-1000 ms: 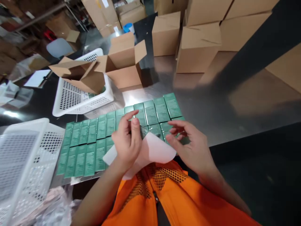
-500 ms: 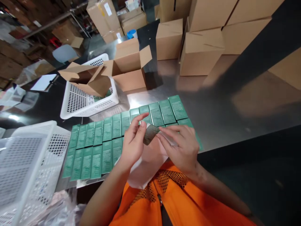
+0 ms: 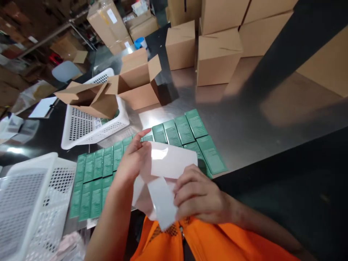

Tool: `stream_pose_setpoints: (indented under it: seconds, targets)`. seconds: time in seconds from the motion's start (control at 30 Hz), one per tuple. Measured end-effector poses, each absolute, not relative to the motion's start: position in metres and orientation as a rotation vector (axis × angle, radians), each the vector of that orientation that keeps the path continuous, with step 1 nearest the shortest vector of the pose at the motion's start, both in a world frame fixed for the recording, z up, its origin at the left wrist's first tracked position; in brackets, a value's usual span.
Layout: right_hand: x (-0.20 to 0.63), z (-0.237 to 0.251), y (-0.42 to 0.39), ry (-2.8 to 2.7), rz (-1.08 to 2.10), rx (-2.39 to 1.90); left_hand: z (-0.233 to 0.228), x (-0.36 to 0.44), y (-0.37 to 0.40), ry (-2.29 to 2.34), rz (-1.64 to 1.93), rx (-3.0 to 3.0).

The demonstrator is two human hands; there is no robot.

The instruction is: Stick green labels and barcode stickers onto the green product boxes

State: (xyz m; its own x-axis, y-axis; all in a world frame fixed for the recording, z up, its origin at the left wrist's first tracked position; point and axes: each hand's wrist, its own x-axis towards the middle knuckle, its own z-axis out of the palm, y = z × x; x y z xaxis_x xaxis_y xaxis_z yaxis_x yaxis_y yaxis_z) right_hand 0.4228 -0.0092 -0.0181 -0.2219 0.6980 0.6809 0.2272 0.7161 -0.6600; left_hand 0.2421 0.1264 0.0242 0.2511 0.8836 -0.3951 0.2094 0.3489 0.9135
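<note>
A white, glossy strip of paper (image 3: 174,159) hangs in folds between my hands, above the front of the table. Its upper part catches the light, and a lower flap (image 3: 162,203) droops toward my orange vest. My left hand (image 3: 134,156) pinches the strip's left end between thumb and fingers, index finger stretched out. On the lower right, the curled fingers of my right hand (image 3: 199,194) close on the paper's edge. Just beyond and partly beneath them, green boxes (image 3: 213,154) lie side by side in two rows, some covered by the paper and my left arm.
A white perforated basket (image 3: 95,132) with an open carton (image 3: 89,98) on it stands at the back left, another open carton (image 3: 138,81) beside it. More white baskets (image 3: 54,188) are at the near left. Closed cartons (image 3: 217,58) stand along the back.
The small dark piece between my fingertips is out of sight, and the white strip is spread wider. My right hand has moved down; the left has shifted left. The view has turned slightly.
</note>
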Motion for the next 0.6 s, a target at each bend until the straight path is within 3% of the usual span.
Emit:
stream_pose_setpoints:
  seconds: [0.07, 0.2, 0.33, 0.47, 0.6]
  targets:
    - [0.445, -0.009, -0.018, -1.606, 0.718, -0.682, 0.023, 0.239, 0.134, 1.299, 0.700, 1.152]
    - [0.496, -0.013, -0.021, -1.231, 0.747, -0.944, 0.029, 0.250, 0.138, 1.356, 0.684, 1.166]
    - [0.529, -0.030, -0.006, -0.846, 0.967, -1.274, 0.028, 0.286, 0.112, 1.388, 0.342, 1.482]
    - [0.537, -0.039, 0.009, -0.744, 1.153, -1.285, 0.004, 0.319, 0.074, 1.134, 0.052, 1.717]
    - [0.534, -0.048, 0.014, -0.764, 1.208, -1.290, -0.020, 0.332, 0.054, 1.070, -0.021, 1.746]
